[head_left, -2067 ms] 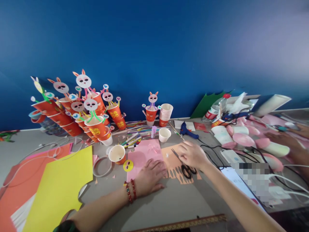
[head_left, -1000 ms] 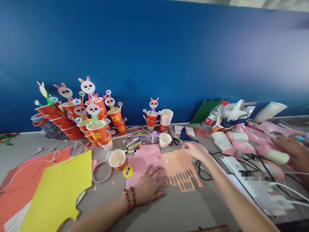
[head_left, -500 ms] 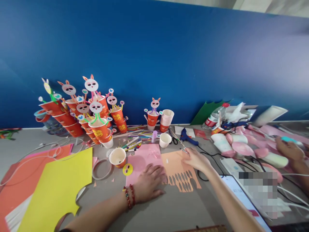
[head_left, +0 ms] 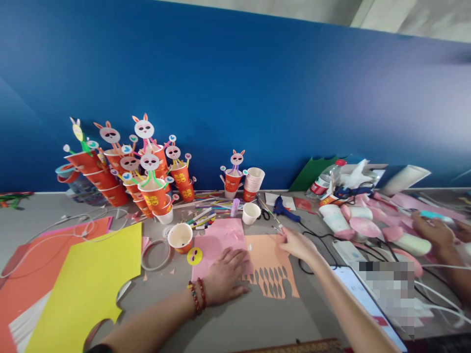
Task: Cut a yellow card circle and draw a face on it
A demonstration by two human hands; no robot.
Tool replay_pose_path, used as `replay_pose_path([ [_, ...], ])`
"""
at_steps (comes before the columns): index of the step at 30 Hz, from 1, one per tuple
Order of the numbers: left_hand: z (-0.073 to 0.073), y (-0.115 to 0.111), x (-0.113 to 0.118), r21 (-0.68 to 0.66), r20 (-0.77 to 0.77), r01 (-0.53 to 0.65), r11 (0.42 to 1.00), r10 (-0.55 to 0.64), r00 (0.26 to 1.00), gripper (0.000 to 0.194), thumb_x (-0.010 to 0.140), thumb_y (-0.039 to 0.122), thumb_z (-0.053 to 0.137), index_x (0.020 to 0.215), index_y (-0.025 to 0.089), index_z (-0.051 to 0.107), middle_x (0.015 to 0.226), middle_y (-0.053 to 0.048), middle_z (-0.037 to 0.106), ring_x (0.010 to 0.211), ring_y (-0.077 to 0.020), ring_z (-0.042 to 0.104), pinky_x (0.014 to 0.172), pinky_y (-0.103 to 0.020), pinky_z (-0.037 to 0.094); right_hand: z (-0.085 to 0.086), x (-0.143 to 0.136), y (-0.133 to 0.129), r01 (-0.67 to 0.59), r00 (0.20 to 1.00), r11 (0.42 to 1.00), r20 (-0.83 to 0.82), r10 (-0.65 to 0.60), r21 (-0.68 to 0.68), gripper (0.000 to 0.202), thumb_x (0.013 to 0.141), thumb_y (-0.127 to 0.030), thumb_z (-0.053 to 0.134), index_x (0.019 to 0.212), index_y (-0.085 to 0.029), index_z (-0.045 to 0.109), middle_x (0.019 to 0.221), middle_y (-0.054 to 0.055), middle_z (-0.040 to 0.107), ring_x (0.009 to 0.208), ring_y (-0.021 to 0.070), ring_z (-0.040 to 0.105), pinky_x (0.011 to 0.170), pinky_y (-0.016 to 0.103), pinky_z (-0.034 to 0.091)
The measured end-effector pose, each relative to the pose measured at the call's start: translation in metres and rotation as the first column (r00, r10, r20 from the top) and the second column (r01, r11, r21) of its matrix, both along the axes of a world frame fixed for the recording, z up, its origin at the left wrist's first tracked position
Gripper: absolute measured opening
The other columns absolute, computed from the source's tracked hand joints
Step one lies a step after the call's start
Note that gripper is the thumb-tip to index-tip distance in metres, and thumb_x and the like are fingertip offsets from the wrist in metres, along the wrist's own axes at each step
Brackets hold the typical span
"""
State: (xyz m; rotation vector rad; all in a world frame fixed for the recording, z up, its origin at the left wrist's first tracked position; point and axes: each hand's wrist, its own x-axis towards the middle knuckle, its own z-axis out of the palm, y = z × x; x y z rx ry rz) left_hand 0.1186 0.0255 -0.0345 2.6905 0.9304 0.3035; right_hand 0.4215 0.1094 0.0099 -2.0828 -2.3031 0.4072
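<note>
My left hand (head_left: 227, 277), with red bead bracelets at the wrist, lies flat with spread fingers on the lower right part of a pink paper sheet (head_left: 217, 240). Over the upper right corner of a peach paper sheet (head_left: 263, 252), my right hand (head_left: 297, 242) has its fingertips pinched together. A thin, pale-tipped item shows at those fingertips, too small to name. Rows of leaf-shaped holes run along the peach sheet's near edge. A yellow paper disc (head_left: 195, 256) and a paper cup (head_left: 180, 238) sit left of the pink sheet.
Red cups with paper rabbit figures (head_left: 149, 162) stand at the back left. Behind my right hand lie a blue glue gun (head_left: 285, 208) and black-handled scissors (head_left: 264, 214). Yellow card (head_left: 99, 274) covers the left. A phone (head_left: 362, 299), cables and a co-worker's hand (head_left: 432, 228) are at right.
The peach sheet has shifted slightly left and towards me. My right hand remains by its upper right corner, fingertips pinched. My left hand stays flat on the pink sheet.
</note>
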Motion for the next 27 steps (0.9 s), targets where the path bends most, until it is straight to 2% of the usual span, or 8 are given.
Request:
replay_pose_path([
  [2, 0.000, 0.000, 0.000, -0.001, 0.001, -0.001, 1.000, 0.001, 1.000, 0.070, 0.094, 0.060, 0.047, 0.148, 0.016, 0.039, 0.156, -0.016, 0.039, 0.147, -0.0297, 0.031, 0.122, -0.052, 0.021, 0.001, -0.002, -0.001, 0.001, 1.000, 1.000, -0.004, -0.001, -0.003, 0.018, 0.076, -0.017, 0.057, 0.093, -0.020, 0.059, 0.094, 0.007, 0.072, 0.084, 0.0235, 0.069, 0.060, 0.025, 0.037],
  [6, 0.002, 0.000, 0.000, 0.008, 0.001, -0.006, 1.000, 0.006, 1.000, 0.069, 0.093, 0.060, 0.050, 0.147, 0.017, 0.041, 0.156, -0.016, 0.038, 0.147, -0.0299, 0.031, 0.122, -0.051, 0.021, 0.002, -0.004, -0.004, -0.016, 0.999, 1.000, -0.041, 0.015, -0.002, 0.022, 0.074, -0.016, 0.060, 0.096, -0.019, 0.058, 0.112, 0.011, 0.068, 0.100, 0.0241, 0.067, 0.067, 0.025, 0.040],
  [9, 0.002, -0.001, 0.000, 0.019, 0.004, -0.015, 1.000, 0.015, 1.000, 0.068, 0.093, 0.060, 0.050, 0.146, 0.017, 0.042, 0.156, -0.016, 0.040, 0.147, -0.0297, 0.031, 0.122, -0.051, 0.021, 0.002, -0.001, -0.004, -0.011, 0.998, 1.000, -0.069, 0.011, -0.011, 0.022, 0.073, -0.016, 0.062, 0.093, -0.020, 0.057, 0.113, 0.011, 0.067, 0.101, 0.0231, 0.066, 0.069, 0.025, 0.041],
  [15, -0.003, 0.001, 0.001, 0.045, 0.003, -0.017, 0.999, 0.017, 1.000, 0.060, 0.098, 0.053, 0.046, 0.146, 0.018, 0.041, 0.155, -0.014, 0.041, 0.146, -0.0277, 0.033, 0.121, -0.050, 0.023, -0.002, 0.007, 0.001, 0.011, 0.990, 0.997, -0.142, -0.022, -0.079, 0.019, 0.073, -0.022, 0.065, 0.091, -0.020, 0.058, 0.077, 0.000, 0.068, 0.072, 0.0193, 0.065, 0.061, 0.023, 0.039],
  [18, -0.003, 0.001, 0.001, 0.034, 0.005, -0.022, 0.999, 0.022, 1.000, 0.057, 0.099, 0.052, 0.044, 0.145, 0.018, 0.042, 0.155, -0.013, 0.041, 0.146, -0.0271, 0.032, 0.122, -0.049, 0.022, 0.000, 0.009, -0.001, -0.045, 0.972, 0.993, -0.233, 0.019, -0.106, 0.013, 0.075, -0.027, 0.063, 0.086, -0.019, 0.062, 0.072, -0.001, 0.066, 0.070, 0.0187, 0.064, 0.061, 0.023, 0.042],
  [22, -0.002, -0.001, 0.001, 0.010, 0.038, -0.084, 0.996, 0.083, 0.996, 0.065, 0.095, 0.054, 0.050, 0.146, 0.015, 0.041, 0.155, -0.015, 0.040, 0.145, -0.0289, 0.033, 0.122, -0.047, 0.025, 0.021, 0.019, -0.004, -0.084, 0.942, 0.994, -0.330, 0.054, -0.076, 0.010, 0.078, -0.029, 0.061, 0.074, -0.020, 0.061, 0.073, 0.003, 0.069, 0.072, 0.0221, 0.064, 0.063, 0.028, 0.046],
  [24, -0.003, -0.002, 0.001, 0.001, 0.054, -0.113, 0.994, 0.112, 0.992, 0.070, 0.092, 0.055, 0.055, 0.147, 0.014, 0.040, 0.156, -0.016, 0.038, 0.145, -0.0310, 0.032, 0.121, -0.047, 0.027, 0.040, 0.032, -0.006, -0.044, 0.935, 0.999, -0.353, 0.036, -0.017, 0.012, 0.082, -0.029, 0.057, 0.076, -0.020, 0.060, 0.073, 0.007, 0.070, 0.070, 0.0230, 0.064, 0.062, 0.030, 0.046],
  [27, -0.005, -0.002, 0.001, -0.005, 0.062, -0.108, 0.994, 0.108, 0.992, 0.069, 0.091, 0.053, 0.058, 0.145, 0.013, 0.042, 0.155, -0.017, 0.039, 0.144, -0.0321, 0.033, 0.121, -0.048, 0.027, 0.074, 0.059, -0.012, 0.037, 0.936, 0.996, -0.352, -0.008, 0.076, 0.021, 0.089, -0.036, 0.051, 0.086, -0.020, 0.063, 0.073, 0.009, 0.070, 0.065, 0.0216, 0.064, 0.058, 0.030, 0.045],
])
